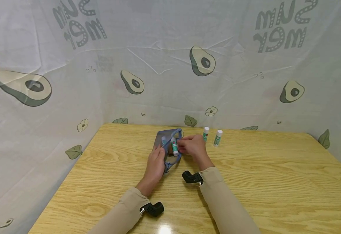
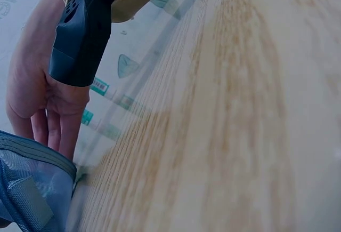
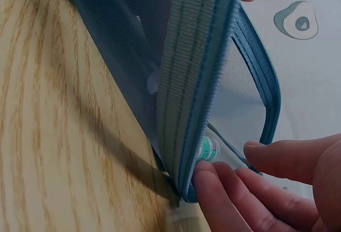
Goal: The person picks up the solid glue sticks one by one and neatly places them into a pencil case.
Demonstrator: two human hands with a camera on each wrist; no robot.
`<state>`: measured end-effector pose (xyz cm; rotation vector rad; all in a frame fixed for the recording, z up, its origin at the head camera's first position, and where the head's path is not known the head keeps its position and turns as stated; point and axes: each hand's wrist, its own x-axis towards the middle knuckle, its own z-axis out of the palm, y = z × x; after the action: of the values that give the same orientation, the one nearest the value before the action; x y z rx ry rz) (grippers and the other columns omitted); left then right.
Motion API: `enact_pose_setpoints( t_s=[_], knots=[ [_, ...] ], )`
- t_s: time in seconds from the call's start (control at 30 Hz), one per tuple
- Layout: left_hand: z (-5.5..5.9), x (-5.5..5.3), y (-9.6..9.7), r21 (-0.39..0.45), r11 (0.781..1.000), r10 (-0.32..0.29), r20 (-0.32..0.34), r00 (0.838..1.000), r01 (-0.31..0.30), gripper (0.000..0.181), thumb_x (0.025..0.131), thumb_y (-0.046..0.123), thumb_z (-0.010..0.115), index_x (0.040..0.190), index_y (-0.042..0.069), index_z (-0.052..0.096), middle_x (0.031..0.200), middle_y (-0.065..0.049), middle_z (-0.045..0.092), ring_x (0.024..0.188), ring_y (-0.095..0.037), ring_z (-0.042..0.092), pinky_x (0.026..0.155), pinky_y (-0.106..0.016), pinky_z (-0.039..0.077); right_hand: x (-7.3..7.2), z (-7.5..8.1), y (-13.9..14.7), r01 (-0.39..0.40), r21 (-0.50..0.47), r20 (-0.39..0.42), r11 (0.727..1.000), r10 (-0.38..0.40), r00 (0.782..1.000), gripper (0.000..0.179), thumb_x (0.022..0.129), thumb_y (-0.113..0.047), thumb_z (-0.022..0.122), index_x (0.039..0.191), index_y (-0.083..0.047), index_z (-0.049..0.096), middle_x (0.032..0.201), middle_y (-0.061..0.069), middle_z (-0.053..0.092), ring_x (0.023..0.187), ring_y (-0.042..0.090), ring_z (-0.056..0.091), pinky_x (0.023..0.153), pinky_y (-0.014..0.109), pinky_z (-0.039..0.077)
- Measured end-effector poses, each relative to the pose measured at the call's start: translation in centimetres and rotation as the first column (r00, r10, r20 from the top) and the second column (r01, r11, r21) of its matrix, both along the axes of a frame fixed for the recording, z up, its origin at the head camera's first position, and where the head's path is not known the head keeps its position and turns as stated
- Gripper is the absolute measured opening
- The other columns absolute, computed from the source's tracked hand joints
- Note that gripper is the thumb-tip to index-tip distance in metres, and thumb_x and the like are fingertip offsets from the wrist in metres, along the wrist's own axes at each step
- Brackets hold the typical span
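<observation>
A blue mesh zipper pouch (image 1: 160, 136) lies on the table with its opening toward the right. My left hand (image 1: 156, 163) holds it by the near left side, and a fingertip shows over the zipper edge in the right wrist view. In the opening is a glue stick (image 1: 174, 147) with a green label; another shows faintly through the mesh. At the pouch's right rim is my right hand (image 1: 193, 147), its fingertips right by the clear end of a glue stick (image 3: 209, 148). There the thumb stands apart from the fingers.
Two glue sticks with white caps stand behind and right of my right hand, one partly hidden (image 1: 206, 130) and one in full view (image 1: 218, 138). The wooden table (image 1: 269, 175) meets a printed cloth backdrop (image 1: 164, 97) at its back and sides. Black cameras are strapped to both wrists.
</observation>
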<state>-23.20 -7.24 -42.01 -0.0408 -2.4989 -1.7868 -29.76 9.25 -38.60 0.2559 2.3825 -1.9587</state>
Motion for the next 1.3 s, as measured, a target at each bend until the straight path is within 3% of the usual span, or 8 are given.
enact_pose_setpoints(
  t_s=[0.23,0.43,0.7,1.03,1.3],
  knots=[
    [0.0,-0.1,-0.1,0.008,1.000,-0.008,-0.001,1.000,0.008,0.057,0.118,0.028,0.026,0.160,-0.008,0.040,0.171,-0.026,0.032,0.165,-0.045,0.014,0.134,-0.063,0.014,0.2,0.4,-0.2,-0.027,-0.038,0.020,0.999,0.028,0.999,0.026,0.096,-0.006,0.077,0.117,0.008,0.077,0.101,0.023,0.081,0.068,0.015,0.079,0.067,0.028,0.066],
    [0.0,0.0,0.0,0.008,1.000,0.002,-0.010,1.000,-0.002,0.057,0.117,0.029,0.028,0.159,-0.008,0.042,0.170,-0.027,0.034,0.164,-0.047,0.017,0.133,-0.064,0.016,0.2,0.5,0.2,-0.032,-0.032,0.006,0.999,0.033,0.999,0.025,0.094,-0.004,0.075,0.115,0.009,0.078,0.095,0.020,0.082,0.067,0.013,0.077,0.064,0.025,0.065],
    [0.1,0.1,0.0,0.004,1.000,-0.012,-0.023,1.000,0.012,0.057,0.118,0.028,0.028,0.158,-0.009,0.042,0.170,-0.028,0.033,0.164,-0.048,0.016,0.132,-0.066,0.016,0.2,0.5,0.4,-0.032,0.003,-0.013,0.999,0.032,0.999,0.026,0.096,-0.009,0.075,0.116,0.007,0.078,0.101,0.021,0.082,0.075,0.020,0.081,0.073,0.032,0.067],
    [-0.1,0.0,0.0,0.020,1.000,-0.009,-0.030,0.999,0.010,0.055,0.117,0.025,0.028,0.157,-0.011,0.043,0.169,-0.031,0.032,0.164,-0.049,0.015,0.133,-0.064,0.015,0.2,1.2,0.7,0.003,-0.003,-0.136,1.000,-0.003,0.991,0.026,0.100,-0.017,0.074,0.120,0.000,0.077,0.117,0.018,0.077,0.100,0.035,0.079,0.091,0.045,0.066],
    [-0.3,0.0,-0.1,0.022,1.000,-0.014,-0.026,1.000,0.015,0.055,0.117,0.025,0.028,0.157,-0.010,0.042,0.170,-0.030,0.032,0.164,-0.049,0.014,0.133,-0.064,0.015,0.6,2.2,0.9,0.009,-0.037,-0.252,0.999,-0.018,0.968,0.029,0.100,-0.020,0.074,0.123,-0.002,0.076,0.119,0.019,0.077,0.105,0.040,0.077,0.092,0.048,0.066]
  ],
)
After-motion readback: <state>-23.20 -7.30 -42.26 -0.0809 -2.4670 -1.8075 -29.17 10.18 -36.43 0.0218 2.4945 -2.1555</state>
